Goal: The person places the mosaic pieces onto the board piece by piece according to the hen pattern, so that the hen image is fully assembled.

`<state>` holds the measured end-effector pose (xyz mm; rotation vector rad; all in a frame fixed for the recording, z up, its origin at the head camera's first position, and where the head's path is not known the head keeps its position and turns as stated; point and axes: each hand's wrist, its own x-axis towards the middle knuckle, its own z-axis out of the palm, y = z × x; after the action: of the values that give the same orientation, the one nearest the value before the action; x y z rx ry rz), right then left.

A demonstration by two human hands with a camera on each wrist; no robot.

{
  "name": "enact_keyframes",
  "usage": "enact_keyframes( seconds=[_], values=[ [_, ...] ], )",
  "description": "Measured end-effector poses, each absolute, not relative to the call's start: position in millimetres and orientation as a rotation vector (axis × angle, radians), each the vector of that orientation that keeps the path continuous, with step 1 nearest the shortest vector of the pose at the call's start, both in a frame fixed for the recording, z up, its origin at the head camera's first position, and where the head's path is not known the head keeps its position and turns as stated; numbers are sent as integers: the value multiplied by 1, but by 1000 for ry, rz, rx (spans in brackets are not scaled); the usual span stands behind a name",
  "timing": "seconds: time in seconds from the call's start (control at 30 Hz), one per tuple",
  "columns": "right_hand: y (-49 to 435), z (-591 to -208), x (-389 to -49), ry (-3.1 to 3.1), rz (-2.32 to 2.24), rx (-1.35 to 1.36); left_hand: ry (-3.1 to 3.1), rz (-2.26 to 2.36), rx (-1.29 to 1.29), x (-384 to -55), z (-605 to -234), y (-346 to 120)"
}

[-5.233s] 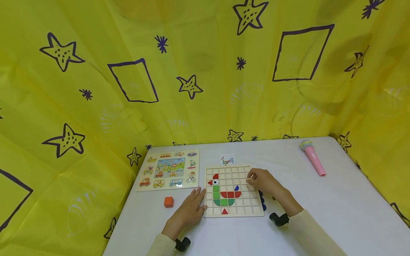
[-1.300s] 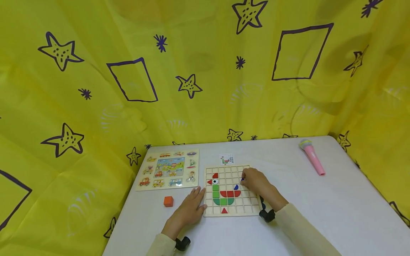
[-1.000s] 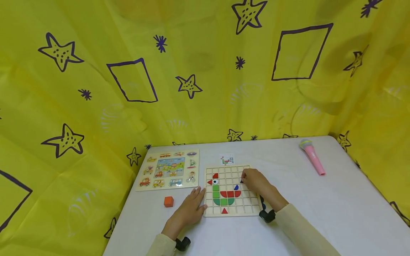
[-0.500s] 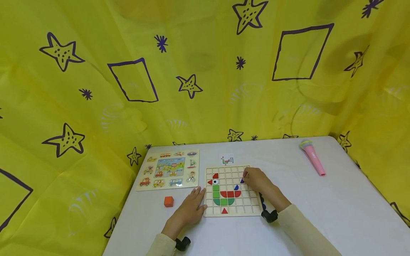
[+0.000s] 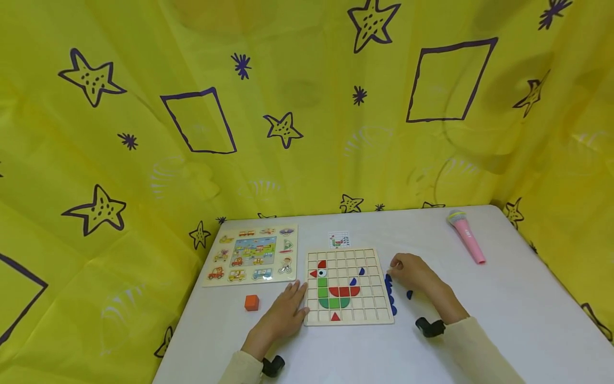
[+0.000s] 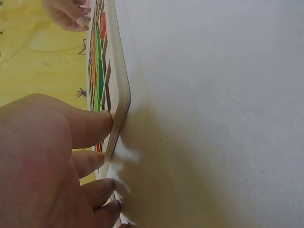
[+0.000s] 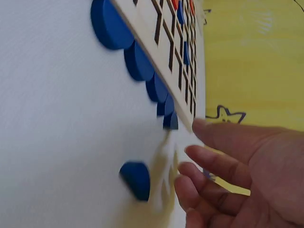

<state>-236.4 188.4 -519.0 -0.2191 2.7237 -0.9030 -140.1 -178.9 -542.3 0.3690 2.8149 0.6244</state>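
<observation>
A wooden grid board (image 5: 369, 316) lies mid-table with coloured pieces set in it: a red quarter piece, an eye piece (image 5: 322, 273), green squares and a red triangle (image 5: 335, 316). Two blue pieces, one of them the upper blue piece (image 5: 362, 271), sit in its right part. My left hand (image 5: 283, 312) rests against the board's left edge, fingers extended and thumb touching the rim. Beyond the right edge, my right hand (image 5: 413, 273) hovers by a row of blue pieces (image 7: 138, 61), its fingers loosely bent and nothing seen between them. A separate blue piece (image 7: 136, 180) lies below that hand.
A small pattern card (image 5: 339, 239) lies behind the board. To the left are a vehicle picture puzzle (image 5: 292, 234) and an orange cube (image 5: 251, 303). A pink toy microphone (image 5: 469, 240) lies at the back right. A yellow patterned curtain (image 5: 307, 176) hangs behind the white table.
My right hand has released a blue piece in the board's upper right and moved right, off the board, to the blue row. My left hand has stayed at the left edge.
</observation>
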Motion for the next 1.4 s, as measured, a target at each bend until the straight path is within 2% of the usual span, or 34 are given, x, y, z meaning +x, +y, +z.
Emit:
enact_keyframes(
  seconds=[0.43, 0.8, 1.1, 1.4],
  values=[
    [223, -512, -218, 2685, -780, -285, 2802, 628, 367, -140, -543, -177],
    [228, -519, -201, 2686, -855, -386, 2794, 627, 358, -142, -541, -178],
    [226, -520, -194, 2748, -767, -172, 2794, 630, 354, -140, -544, -178],
    [226, -518, -195, 2735, -799, -168, 2796, 626, 358, -141, -542, -179]
  ],
)
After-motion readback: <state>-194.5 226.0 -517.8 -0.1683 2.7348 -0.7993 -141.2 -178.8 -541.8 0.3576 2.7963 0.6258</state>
